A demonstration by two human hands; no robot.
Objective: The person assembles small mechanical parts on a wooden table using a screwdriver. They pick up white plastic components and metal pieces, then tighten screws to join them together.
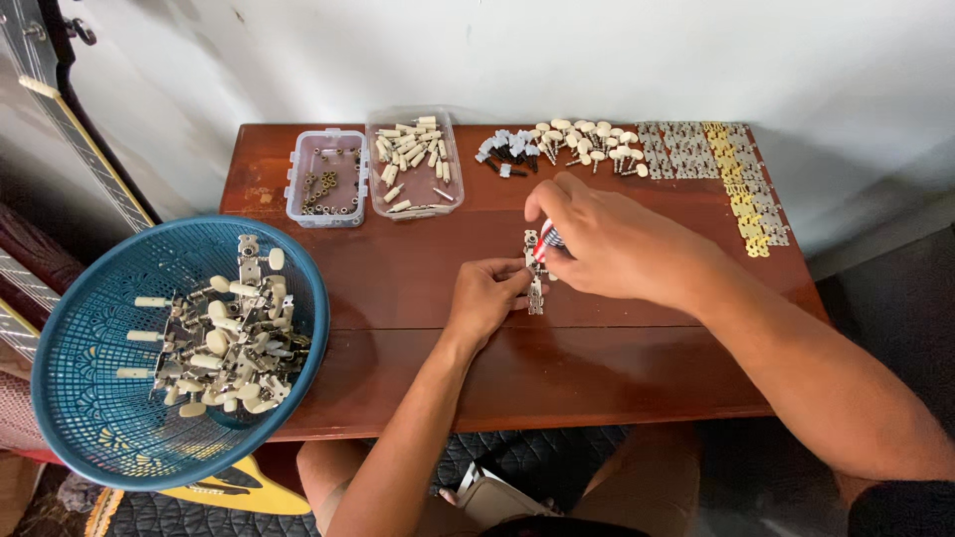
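In the head view, a small metal tuner strip is held upright near the middle of the wooden worktop by the left hand, whose fingers are closed on the strip's lower part. The right hand is closed around a thin tool with a red and white handle, which is pressed against the top of the strip.

Along the far edge of the worktop are set a clear tub of small dark metal parts, a clear tray of cream pegs, loose cream-knobbed pegs and rows of flat metal plates toward the far right corner. A blue mesh basket filled with assembled tuners overhangs the near left corner.
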